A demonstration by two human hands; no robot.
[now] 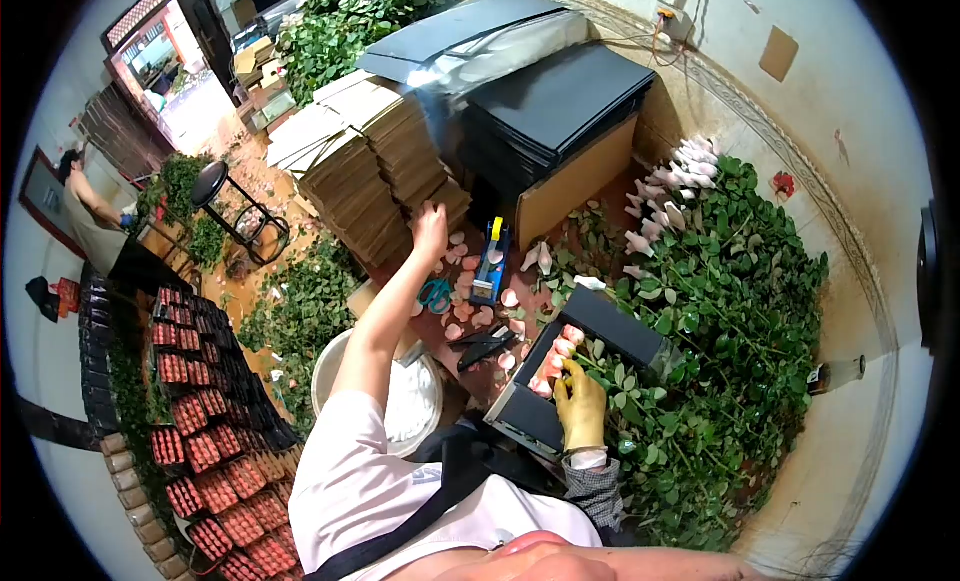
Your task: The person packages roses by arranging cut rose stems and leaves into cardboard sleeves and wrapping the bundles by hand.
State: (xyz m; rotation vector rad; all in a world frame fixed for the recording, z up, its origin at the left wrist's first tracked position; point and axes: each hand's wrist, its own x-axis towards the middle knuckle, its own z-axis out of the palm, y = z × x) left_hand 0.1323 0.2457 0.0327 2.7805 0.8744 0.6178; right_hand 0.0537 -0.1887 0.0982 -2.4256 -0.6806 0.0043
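Observation:
My bare left hand point(430, 230) reaches to the corner of a tall cardboard stack point(370, 171), its fingers closed on the edge of a cardboard sheet point(447, 200). My right hand point(580, 403), in a yellow glove, is at a row of pink roses point(557, 360), its curved fingers apart and touching the blooms. The roses lie between dark panels in an open box-like holder point(525, 413), their leafy stems running right. Between my hands are a blue tape dispenser point(490, 263), teal-handled scissors point(434, 296), a black stapler-like tool point(486, 348) and loose petals.
A large heap of leafy stems point(720, 331) covers the right side. Dark sheets point(560, 101) are piled behind. A white bucket point(410, 406) stands near my left arm. Packed roses point(215, 431), a stool point(210, 184) and another person point(95, 221) are at left.

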